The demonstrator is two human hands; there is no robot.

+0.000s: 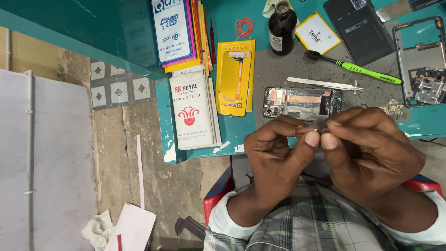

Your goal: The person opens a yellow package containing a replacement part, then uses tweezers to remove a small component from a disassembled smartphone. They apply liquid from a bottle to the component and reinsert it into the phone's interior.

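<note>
A tiny grey part (320, 126), too small to be identified, was pinched between the fingertips of the left hand (276, 153) and the right hand (371, 151), both closed on it just near the edge of the teal workbench (232, 135), above the lap. The opened phone (302, 102), its back removed and its boards exposed, lay on the grey work mat (278, 69) just beyond the hands.

The part was judged easy to lose: it was held over the gap between bench and lap, so a slip of either thumb could have dropped it onto the checked shirt (316, 223) or the rough floor (186, 186). Too hard a pinch might have bent or torn it.

Of containers, a dark brown bottle (282, 28) stood at the far side of the mat, uncapped; its contents could not be made out through the glass, and a knock could have spilled it towards the phone. To the left, flat retail boxes (193, 111) and a yellow packet (236, 76) holding a flex cable were stacked. A green-handled brush (357, 69) and tweezers (325, 84) lay between bottle and phone.
</note>
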